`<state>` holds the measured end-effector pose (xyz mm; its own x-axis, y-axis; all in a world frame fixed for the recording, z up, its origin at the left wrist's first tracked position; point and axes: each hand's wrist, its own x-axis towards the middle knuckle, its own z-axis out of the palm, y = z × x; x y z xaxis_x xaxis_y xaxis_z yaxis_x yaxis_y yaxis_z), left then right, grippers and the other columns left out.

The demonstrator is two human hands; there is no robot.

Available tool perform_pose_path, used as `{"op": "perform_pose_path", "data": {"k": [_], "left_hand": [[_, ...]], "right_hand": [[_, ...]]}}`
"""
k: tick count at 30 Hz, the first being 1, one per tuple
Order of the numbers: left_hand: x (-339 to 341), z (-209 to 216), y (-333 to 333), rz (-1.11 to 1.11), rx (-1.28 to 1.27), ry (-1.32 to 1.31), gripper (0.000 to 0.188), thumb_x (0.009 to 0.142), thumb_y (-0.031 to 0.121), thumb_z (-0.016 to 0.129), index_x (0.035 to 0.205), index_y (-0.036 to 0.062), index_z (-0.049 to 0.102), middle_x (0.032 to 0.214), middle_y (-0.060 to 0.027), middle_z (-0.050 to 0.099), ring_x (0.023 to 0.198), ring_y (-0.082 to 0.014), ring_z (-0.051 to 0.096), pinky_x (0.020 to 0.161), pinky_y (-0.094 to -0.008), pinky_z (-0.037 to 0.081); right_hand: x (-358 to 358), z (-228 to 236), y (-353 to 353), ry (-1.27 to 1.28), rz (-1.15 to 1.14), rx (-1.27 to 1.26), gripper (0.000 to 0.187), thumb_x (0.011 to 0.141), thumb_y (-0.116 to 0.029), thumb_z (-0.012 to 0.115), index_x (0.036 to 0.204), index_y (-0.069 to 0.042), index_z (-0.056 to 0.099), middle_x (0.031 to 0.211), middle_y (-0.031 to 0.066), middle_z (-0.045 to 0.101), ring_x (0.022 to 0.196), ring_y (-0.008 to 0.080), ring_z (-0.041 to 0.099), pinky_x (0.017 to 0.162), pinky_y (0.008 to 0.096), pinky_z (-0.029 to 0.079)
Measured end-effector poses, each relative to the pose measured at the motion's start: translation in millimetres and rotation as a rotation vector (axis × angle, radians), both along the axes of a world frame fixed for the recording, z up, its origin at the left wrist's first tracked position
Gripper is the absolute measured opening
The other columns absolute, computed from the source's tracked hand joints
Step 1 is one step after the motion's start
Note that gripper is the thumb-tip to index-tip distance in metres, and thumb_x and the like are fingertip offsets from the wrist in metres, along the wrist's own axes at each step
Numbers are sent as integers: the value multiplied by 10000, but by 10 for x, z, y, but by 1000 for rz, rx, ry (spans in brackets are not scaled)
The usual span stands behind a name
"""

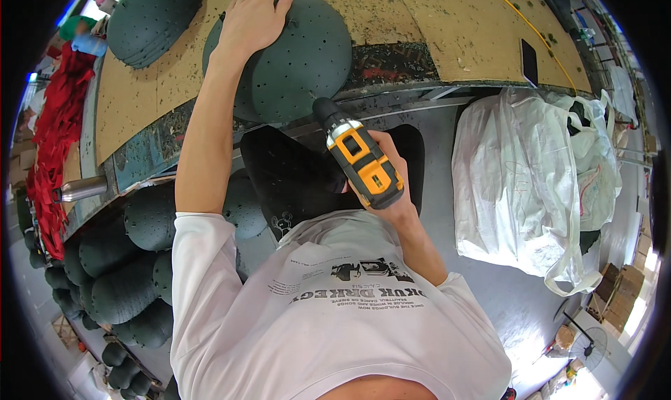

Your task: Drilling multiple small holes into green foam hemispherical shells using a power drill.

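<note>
A dark green dome-shaped shell point(300, 64), dotted with small holes, rests on the worktable near its front edge. My left hand point(255, 16) lies flat on its upper left part, fingers stretched out. My right hand point(395, 176) is wrapped round the handle of a yellow and black cordless drill point(367, 162). The drill's black chuck points up and left at the lower right rim of the shell, where the bit seems to meet the surface; the bit is too thin to make out clearly. Another stack of domed shells point(150, 23) sits on the table to the left.
Dark crumbs litter the tan tabletop point(461, 23). At its right lie a phone point(529, 63) and a yellow cord point(521, 16). A white woven sack point(517, 183) stands at the right. Many shells point(126, 281) are heaped lower left, near a metal bottle point(82, 188) and red strips point(56, 141).
</note>
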<state>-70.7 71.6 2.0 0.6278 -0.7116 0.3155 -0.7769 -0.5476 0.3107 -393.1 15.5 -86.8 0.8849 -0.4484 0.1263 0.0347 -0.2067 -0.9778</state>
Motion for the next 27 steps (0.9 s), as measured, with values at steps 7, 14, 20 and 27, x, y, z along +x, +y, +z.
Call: {"op": "perform_pose_path", "data": {"k": [7,14,20,27], "left_hand": [[-56,85,6,29,28,61,440,1040,317,439,1320,2,567,1370,-223,563,1292,-394,502,1112,-473,360],[111,-88,190,118,-261,-175,482,977,435,521,1251,50,617,1285,-217,607,1209,-393,557,1010,-507,427],[-89,69,236,379,266,-477,586,936,616,526,998,60,701,1024,-205,691,973,-371,661,836,-469,480],[132,223,324,205,303,-195,572,986,546,476,923,15,679,866,-216,700,884,-413,665,812,-458,509]], "right_hand": [[-422,167,65,-4,-42,-9,593,743,-59,801,1252,-23,498,952,85,703,839,127,682,775,248,515],[-787,317,-18,-124,-131,-183,543,766,7,716,1275,6,530,1043,65,656,927,121,635,834,253,495],[-960,164,-99,-91,-167,-55,602,758,18,708,1319,25,490,1086,81,641,952,128,618,853,262,491],[-994,18,-145,-113,-134,102,651,750,-39,737,1341,29,474,1094,86,647,945,135,615,872,261,475]]}}
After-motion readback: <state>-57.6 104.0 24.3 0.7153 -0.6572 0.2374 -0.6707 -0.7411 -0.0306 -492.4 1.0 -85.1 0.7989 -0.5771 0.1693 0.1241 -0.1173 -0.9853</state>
